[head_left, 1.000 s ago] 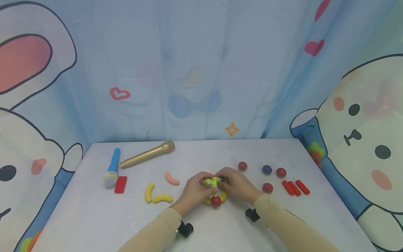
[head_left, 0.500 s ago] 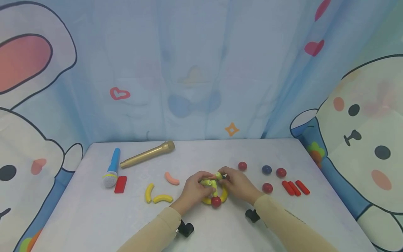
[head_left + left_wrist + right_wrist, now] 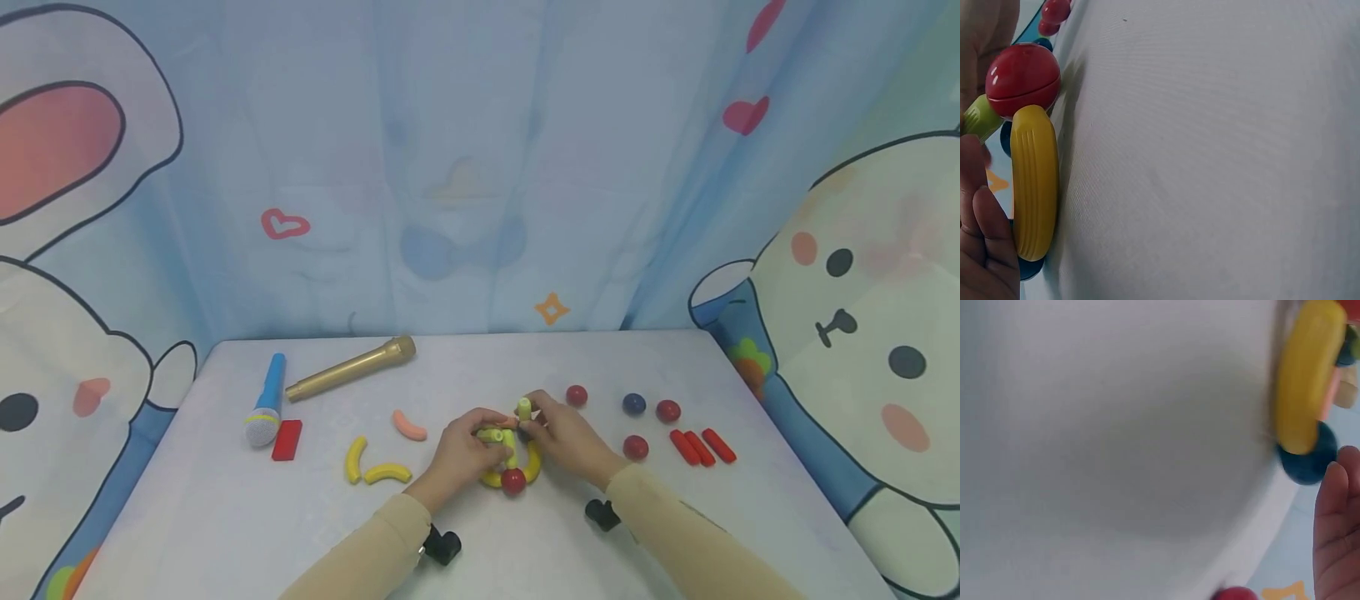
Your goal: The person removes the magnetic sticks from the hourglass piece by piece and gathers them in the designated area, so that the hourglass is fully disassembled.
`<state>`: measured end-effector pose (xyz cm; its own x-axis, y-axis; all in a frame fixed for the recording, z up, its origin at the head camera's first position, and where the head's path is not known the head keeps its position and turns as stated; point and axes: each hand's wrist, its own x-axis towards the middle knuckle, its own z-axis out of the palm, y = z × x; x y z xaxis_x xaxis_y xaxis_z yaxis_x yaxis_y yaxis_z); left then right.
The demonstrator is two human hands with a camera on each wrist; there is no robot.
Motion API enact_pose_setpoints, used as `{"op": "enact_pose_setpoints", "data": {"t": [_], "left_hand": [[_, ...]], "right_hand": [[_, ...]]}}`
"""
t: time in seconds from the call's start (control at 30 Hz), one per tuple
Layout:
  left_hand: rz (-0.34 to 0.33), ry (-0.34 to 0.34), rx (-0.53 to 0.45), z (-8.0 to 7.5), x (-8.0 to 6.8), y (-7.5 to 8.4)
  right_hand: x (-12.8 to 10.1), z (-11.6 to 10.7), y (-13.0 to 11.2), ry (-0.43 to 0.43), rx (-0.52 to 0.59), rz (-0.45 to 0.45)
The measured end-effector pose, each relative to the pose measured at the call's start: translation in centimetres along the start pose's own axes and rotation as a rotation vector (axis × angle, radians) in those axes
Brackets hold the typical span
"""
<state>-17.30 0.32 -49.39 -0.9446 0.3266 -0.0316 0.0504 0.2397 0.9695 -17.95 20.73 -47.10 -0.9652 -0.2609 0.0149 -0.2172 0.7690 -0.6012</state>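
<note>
Between the hands a ball-and-stick building toy lies on the table, with a red ball [image 3: 513, 482] at its near side. Curved yellow sticks [image 3: 1035, 187] join that ball in the left wrist view, and a dark blue ball [image 3: 1310, 459] shows at a yellow stick's end in the right wrist view. My left hand [image 3: 467, 450] grips the toy's left side, its thumb and fingers around light green sticks [image 3: 490, 435]. With its fingertips my right hand [image 3: 572, 440] pinches another light green stick [image 3: 524, 408], held upright at the toy's far right. Fingers partly hide the joints.
Loose curved yellow pieces [image 3: 388, 472] and a pink piece [image 3: 409, 426] lie left of the hands. Farther left are a blue microphone [image 3: 270, 400], a gold microphone [image 3: 352, 369] and a red block [image 3: 287, 440]. Loose balls [image 3: 634, 405] and red sticks [image 3: 696, 448] lie to the right.
The right hand has lifted and turned a light green stick from lying across the toy to standing upright. The left hand has stayed in place.
</note>
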Motion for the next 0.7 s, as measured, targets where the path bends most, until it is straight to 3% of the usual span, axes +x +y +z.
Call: {"op": "enact_pose_setpoints", "data": {"t": [0.23, 0.4, 0.57, 0.7], "left_hand": [[-0.011, 0.011, 0.014, 0.1, -0.1, -0.1], [-0.012, 0.023, 0.035, 0.3, -0.1, -0.1], [-0.027, 0.029, 0.031, 0.4, -0.2, 0.0], [-0.031, 0.036, 0.027, 0.4, -0.3, 0.1]], "right_hand": [[-3.8, -3.5, 0.4, 0.083, 0.008, 0.009], [-8.3, -6.5, 3.5, 0.152, -0.047, 0.137], [-12.0, -7.5, 8.0, 0.073, -0.155, 0.358], [-12.8, -7.1, 10.3, 0.012, -0.239, 0.464]]}}
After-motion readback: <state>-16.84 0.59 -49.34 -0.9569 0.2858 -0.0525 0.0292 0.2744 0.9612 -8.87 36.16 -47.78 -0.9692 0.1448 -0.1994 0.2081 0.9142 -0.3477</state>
